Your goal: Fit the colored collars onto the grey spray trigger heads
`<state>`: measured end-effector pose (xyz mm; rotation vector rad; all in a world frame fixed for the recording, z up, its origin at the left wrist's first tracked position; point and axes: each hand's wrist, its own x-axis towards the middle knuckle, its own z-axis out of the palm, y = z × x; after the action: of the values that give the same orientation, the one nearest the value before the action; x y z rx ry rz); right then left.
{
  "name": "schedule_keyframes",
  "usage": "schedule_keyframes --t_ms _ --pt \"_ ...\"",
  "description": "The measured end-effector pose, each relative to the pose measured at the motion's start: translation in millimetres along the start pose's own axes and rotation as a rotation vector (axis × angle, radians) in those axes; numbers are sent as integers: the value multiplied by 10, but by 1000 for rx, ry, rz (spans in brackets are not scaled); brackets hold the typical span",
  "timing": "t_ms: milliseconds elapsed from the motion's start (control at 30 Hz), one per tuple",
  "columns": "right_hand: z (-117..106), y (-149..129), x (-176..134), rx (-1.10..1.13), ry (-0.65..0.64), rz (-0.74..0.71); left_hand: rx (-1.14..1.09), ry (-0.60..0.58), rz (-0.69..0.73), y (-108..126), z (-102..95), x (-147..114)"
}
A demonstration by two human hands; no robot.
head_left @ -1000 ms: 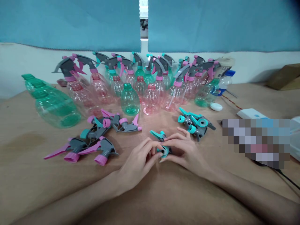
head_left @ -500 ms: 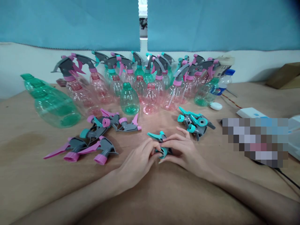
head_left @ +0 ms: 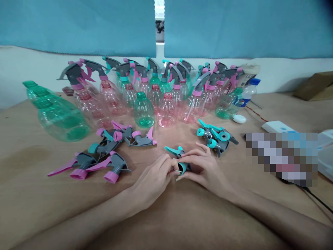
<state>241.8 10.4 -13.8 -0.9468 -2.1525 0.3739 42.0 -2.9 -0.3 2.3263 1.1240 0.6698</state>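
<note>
My right hand (head_left: 205,168) grips a grey and teal spray trigger head (head_left: 183,168), its teal collar facing left toward my other hand. My left hand (head_left: 158,175) is closed in a pinch at the mouth of that collar. A thin pale edge shows at its fingertips, too small to name. The teal trigger (head_left: 170,150) sticks out just beyond my fingers. Part of the grey body is hidden behind the right fingers. Close to the right hand lies a pile of teal and grey spray heads (head_left: 218,136).
Several pink and grey spray heads (head_left: 111,177) lie to the left. Behind stand pink bottles (head_left: 167,113) and green bottles (head_left: 144,113), many with spray heads on. Green bottles (head_left: 62,119) lean at far left. On the right are a white oval object (head_left: 239,119), a power strip (head_left: 277,126) and a cable (head_left: 319,199).
The left fingertips have drawn back slightly left from the collar, so its dark opening shows more. A pale edge is now visible at them. The right hand keeps its grip.
</note>
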Motion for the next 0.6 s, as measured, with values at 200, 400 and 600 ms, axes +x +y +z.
schedule_keyframes --t_ms 200,400,600 --pt "-32 -21 19 8 -15 23 -70 3 -5 26 -65 4" --pt "-55 -4 21 10 -19 52 -115 23 -25 73 -113 7" --pt "-49 7 17 -10 -26 62 -137 81 -63 118 -154 20"
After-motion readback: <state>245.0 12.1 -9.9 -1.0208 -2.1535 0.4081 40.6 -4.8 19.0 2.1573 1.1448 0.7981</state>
